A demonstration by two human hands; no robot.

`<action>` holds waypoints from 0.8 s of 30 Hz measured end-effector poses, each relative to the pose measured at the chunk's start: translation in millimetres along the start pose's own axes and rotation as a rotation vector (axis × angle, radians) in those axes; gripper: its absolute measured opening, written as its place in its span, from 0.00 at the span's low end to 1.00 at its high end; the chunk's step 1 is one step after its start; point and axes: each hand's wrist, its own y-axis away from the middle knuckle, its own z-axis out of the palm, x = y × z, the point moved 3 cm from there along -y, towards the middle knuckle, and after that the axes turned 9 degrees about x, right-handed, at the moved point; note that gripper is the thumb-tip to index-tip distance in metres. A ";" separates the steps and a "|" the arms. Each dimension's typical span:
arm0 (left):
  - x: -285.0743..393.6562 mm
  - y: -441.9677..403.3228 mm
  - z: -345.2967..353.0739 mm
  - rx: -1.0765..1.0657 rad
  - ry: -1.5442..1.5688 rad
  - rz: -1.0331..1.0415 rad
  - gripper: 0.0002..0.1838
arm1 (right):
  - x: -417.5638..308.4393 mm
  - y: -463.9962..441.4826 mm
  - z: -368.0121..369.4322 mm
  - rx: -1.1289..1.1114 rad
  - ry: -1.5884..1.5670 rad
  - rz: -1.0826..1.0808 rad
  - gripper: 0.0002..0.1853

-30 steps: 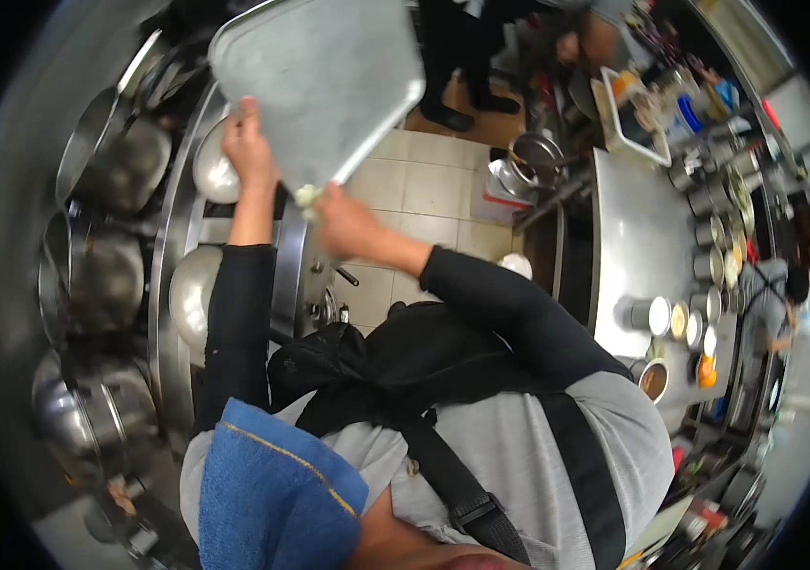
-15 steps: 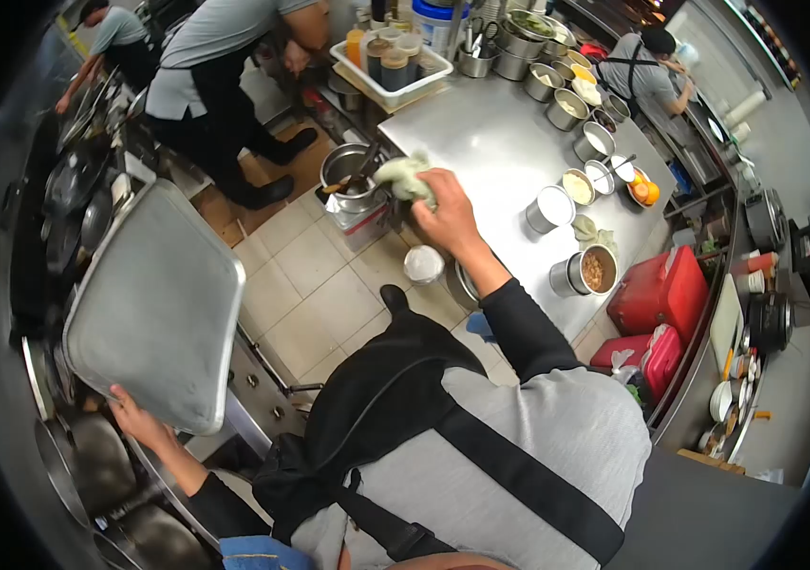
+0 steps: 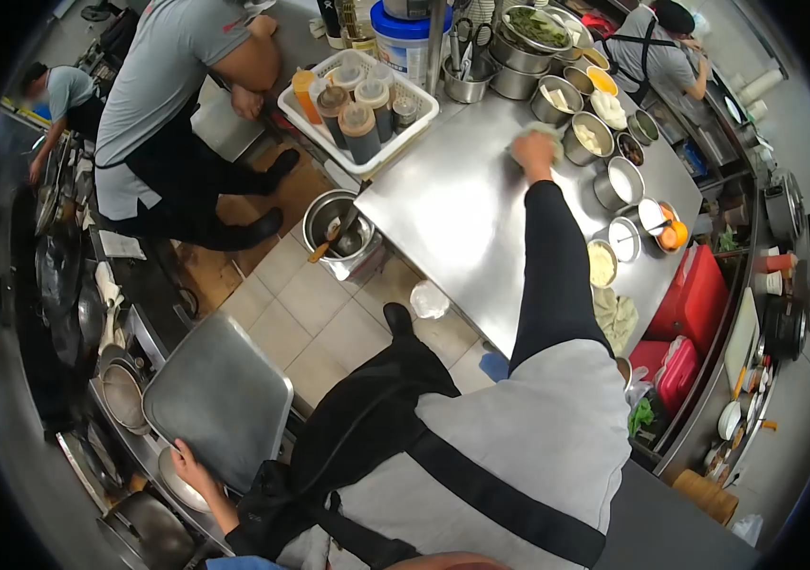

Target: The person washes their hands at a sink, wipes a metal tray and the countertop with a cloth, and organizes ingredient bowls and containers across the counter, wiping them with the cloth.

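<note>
The left hand pinched the tray at its near edge, the tray extending beyond the fingers. The right hand, blurred, seemed curled on the cloth, which lay beneath it on the counter, near the pots.

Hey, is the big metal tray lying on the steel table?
No, the left hand grips the tray by its edge, apart from the steel table.
</note>
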 end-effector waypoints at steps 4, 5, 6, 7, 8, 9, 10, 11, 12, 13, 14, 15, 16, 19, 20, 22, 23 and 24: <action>12.9 -19.2 20.2 -0.018 -0.147 0.031 0.19 | -87.0 -31.5 -4.6 -0.109 -0.731 -0.220 0.21; 21.4 -22.0 29.8 -0.010 -0.160 0.060 0.20 | -101.6 -34.3 1.3 -0.068 -0.814 -0.271 0.21; 27.1 -25.2 36.6 -0.017 -0.200 0.113 0.20 | -115.4 -30.9 24.7 -0.047 -0.772 -0.164 0.20; 32.1 -30.3 43.3 -0.021 -0.229 0.170 0.21 | -140.7 -21.6 1.5 -0.217 -0.581 -0.171 0.19; 37.7 -39.6 46.6 -0.023 -0.258 0.231 0.21 | -159.6 -5.8 -24.3 -0.375 -0.551 -0.349 0.17; 37.4 -47.4 46.7 -0.053 -0.250 0.225 0.23 | -153.1 9.3 -43.6 -0.280 -0.743 -0.510 0.16; 39.4 -55.7 49.3 -0.083 -0.266 0.211 0.23 | -141.9 24.4 -55.7 -0.190 -0.936 -0.674 0.15; 41.0 -61.9 40.6 -0.106 -0.299 0.190 0.23 | -111.7 22.8 -35.5 -0.113 -0.815 -0.518 0.15; 41.4 -66.9 30.9 -0.120 -0.332 0.167 0.23 | -75.2 10.0 -7.8 -0.037 -0.693 -0.371 0.15; 47.8 -66.8 36.1 -0.063 -0.171 0.177 0.22 | -48.0 -3.4 -3.4 -0.168 -0.644 -0.233 0.18; 58.3 -68.4 35.1 -0.064 -0.217 0.169 0.22 | -20.8 -3.2 0.1 -0.072 -0.501 0.109 0.17; 58.1 -81.3 31.7 -0.093 -0.263 0.190 0.22 | -31.0 3.1 -16.7 -0.006 -0.321 0.118 0.18; 57.4 -96.0 29.6 -0.129 -0.301 0.217 0.22 | -59.3 21.8 -24.9 -0.007 -0.231 0.035 0.17; 71.5 -132.0 58.4 -0.150 -0.134 0.260 0.23 | -172.4 105.5 -13.4 0.025 -0.122 -0.202 0.15; 71.8 -151.7 64.9 -0.208 -0.050 0.210 0.24 | -214.7 147.3 -17.0 0.179 -0.235 0.046 0.16; 84.0 -177.7 84.2 -0.347 0.166 0.096 0.31 | -258.9 217.6 -118.4 0.014 -0.341 -0.025 0.20; 73.0 -212.4 87.0 -0.406 0.197 0.082 0.33 | -252.2 255.0 -145.1 0.033 -0.362 0.004 0.22; 62.1 -245.4 94.8 -0.448 0.240 0.062 0.35 | -243.8 278.4 -161.6 0.066 -0.389 0.015 0.24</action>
